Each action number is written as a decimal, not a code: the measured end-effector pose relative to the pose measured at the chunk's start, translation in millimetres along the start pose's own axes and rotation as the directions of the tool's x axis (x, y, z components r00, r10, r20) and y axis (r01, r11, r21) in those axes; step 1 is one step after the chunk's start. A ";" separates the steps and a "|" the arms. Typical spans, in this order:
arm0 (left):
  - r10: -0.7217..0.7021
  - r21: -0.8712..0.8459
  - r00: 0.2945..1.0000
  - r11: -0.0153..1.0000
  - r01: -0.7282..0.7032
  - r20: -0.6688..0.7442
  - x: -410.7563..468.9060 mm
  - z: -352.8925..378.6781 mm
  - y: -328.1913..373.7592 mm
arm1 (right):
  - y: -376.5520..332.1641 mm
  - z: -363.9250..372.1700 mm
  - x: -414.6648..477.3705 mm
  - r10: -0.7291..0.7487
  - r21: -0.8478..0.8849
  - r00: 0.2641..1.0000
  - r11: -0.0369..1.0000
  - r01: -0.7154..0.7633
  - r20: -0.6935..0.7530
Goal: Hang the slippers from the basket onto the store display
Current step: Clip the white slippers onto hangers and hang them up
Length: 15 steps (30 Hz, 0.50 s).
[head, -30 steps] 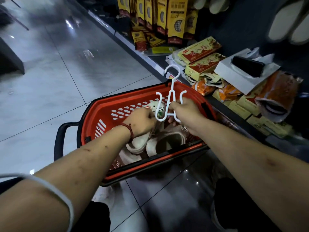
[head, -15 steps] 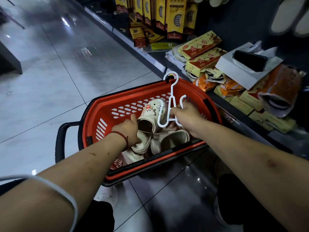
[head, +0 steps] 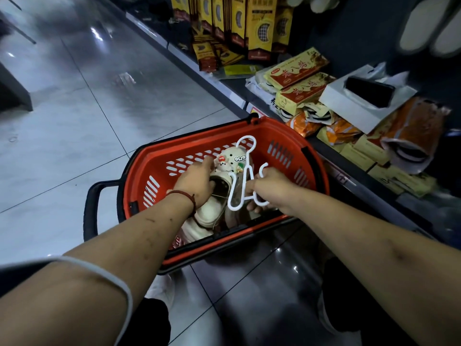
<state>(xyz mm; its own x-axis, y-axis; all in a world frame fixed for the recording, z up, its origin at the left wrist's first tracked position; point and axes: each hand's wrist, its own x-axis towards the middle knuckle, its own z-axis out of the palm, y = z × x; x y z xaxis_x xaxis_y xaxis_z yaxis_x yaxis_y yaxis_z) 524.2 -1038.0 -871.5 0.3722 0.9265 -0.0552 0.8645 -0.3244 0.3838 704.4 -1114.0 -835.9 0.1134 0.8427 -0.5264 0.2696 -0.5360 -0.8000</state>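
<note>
While left grip (head: 197,182) holds cream slipper (head: 233,162) in basket (head: 282,136), right grip (head: 273,188) pinches white hanger (head: 245,168); charm lettering (head: 221,159) illegible

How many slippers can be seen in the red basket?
4: a decorated slipper in the left hand, one below its wrist, one under the hanger, one lowest. More may be hidden.

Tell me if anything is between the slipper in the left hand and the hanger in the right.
Nothing visible. The left hand holds the cream slipper over the red basket. The right hand holds the white hanger right beside it, and one loop overlaps the slipper in this view.
</note>
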 end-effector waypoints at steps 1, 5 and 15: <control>-0.033 -0.004 0.999 0.999 0.033 -0.007 2.2 -1.0 0.5 | -0.5 -0.5 -2.0 0.011 -0.005 1.000 1.000 -0.011 0.009; -0.090 -0.043 0.993 0.995 0.087 -0.075 4.9 -9.9 4.7 | -8.6 -8.7 -11.6 -0.001 -0.002 1.000 1.000 0.001 0.011; -0.118 -0.267 0.920 0.964 0.015 -0.374 -10.1 -72.1 20.9 | -34.7 -11.5 -20.6 -0.233 0.079 0.972 0.969 0.234 -0.019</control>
<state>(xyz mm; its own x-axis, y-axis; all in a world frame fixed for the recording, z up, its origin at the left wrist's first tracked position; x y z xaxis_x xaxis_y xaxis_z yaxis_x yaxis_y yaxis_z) 514.2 -1040.4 -796.5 0.1141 0.9617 0.2490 0.7484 -0.2481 0.6151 703.7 -1112.2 -794.1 0.0657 0.9452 -0.3199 0.2119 -0.3265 -0.9211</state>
